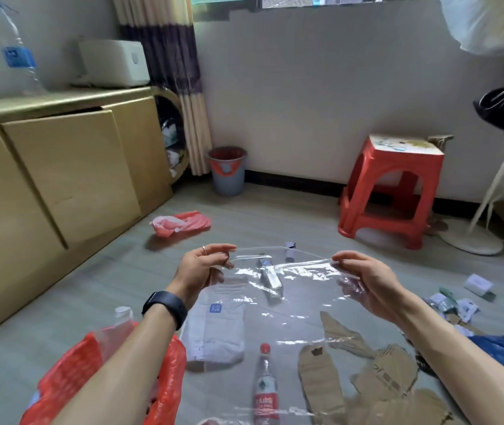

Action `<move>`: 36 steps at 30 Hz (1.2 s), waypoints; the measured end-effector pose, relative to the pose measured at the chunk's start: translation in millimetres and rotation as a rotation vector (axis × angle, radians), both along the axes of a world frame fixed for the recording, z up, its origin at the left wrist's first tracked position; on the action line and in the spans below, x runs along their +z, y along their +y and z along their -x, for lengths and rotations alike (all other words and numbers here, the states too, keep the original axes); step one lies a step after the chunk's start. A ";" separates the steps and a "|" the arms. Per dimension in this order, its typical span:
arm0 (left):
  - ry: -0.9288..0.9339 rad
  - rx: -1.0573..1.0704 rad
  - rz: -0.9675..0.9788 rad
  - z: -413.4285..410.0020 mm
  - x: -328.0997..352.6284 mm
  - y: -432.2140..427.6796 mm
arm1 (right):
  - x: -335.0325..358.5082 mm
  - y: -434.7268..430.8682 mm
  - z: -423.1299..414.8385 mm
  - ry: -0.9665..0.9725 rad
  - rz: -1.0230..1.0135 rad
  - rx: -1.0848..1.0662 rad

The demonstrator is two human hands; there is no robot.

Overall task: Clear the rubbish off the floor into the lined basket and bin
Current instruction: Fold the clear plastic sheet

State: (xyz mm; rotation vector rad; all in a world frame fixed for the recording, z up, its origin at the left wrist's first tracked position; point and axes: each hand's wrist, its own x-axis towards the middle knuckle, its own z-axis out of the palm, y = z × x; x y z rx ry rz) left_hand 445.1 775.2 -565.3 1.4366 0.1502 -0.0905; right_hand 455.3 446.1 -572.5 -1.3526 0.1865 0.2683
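Rubbish in hand is a clear plastic bag (pixel 278 302), pulled taut between hands held well apart: left hand (pixel 204 268) and right hand (pixel 364 280) each pinch a top corner, likely to flatten it before bunching. Under the bag lie a bottle (pixel 264 391), cardboard scraps (pixel 321 372) and a white mailer (pixel 214 332); beyond the bag, open floor (pixel 275 216) runs to the lined bin (pixel 227 171).

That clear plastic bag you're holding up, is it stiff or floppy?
Probably floppy and very light: the clear plastic bag sags and wrinkles between the left hand and right hand, which pinch its top corners. Its glossy film may be slippery.
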 end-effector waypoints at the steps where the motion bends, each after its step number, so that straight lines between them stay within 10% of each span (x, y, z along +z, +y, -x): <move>1: -0.007 0.019 0.026 0.0 0.9 -1.4 | 1.7 3.5 -1.3 -0.004 -0.009 -0.039; 17: 0.014 -0.049 -0.129 5.1 -10.1 -2.8 | 8.4 -11.5 19.3 -0.187 0.302 0.024; 36: 0.144 -0.091 0.097 7.9 -1.0 9.8 | -11.0 -6.4 7.7 0.081 -0.085 0.019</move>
